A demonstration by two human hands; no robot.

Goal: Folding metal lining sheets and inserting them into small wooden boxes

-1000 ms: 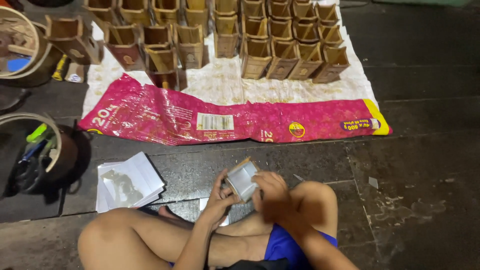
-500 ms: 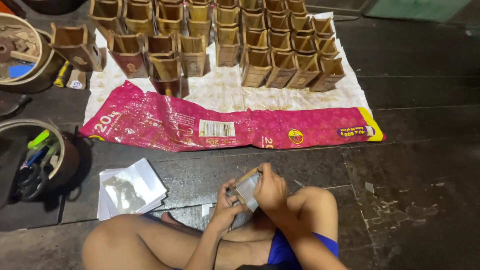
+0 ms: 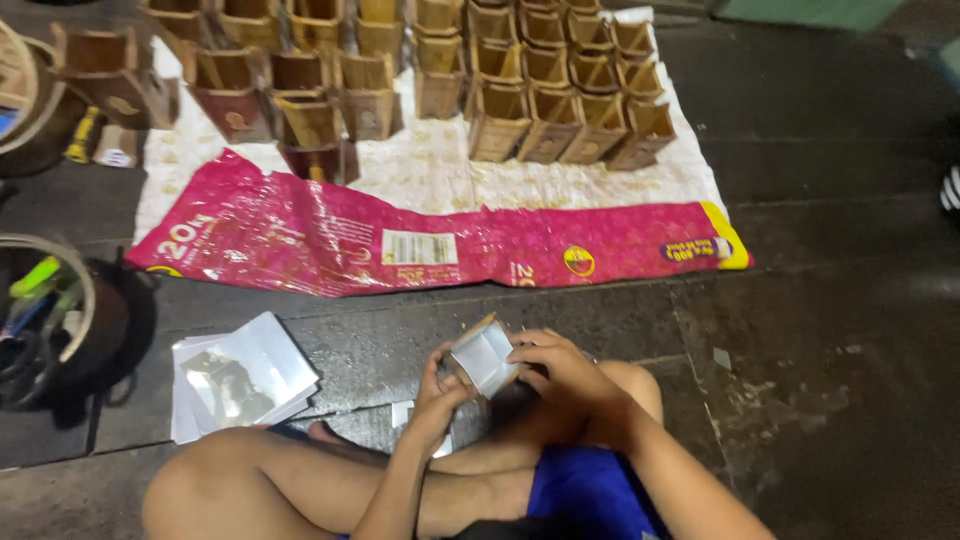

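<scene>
I sit cross-legged on a dark floor. Both hands hold one small brown box with a shiny silver face (image 3: 482,356) just above my knees. My left hand (image 3: 438,385) grips its lower left side with the fingers curled under it. My right hand (image 3: 556,366) wraps its right side from above. A stack of shiny silver sheets (image 3: 240,375) lies on the floor to my left, about a forearm's length from my left hand. A few small pale scraps lie under my hands by my foot.
A flattened pink sack (image 3: 420,240) on a white cloth (image 3: 440,175) lies ahead, with several rows of brown open-topped boxes (image 3: 545,105) standing on it. A round basket of tools (image 3: 45,310) sits at the left edge; another round container (image 3: 20,80) is top left.
The view has drifted slightly. My hands have turned the small box, so its silver face now tilts up and left; both hands stay on it.
</scene>
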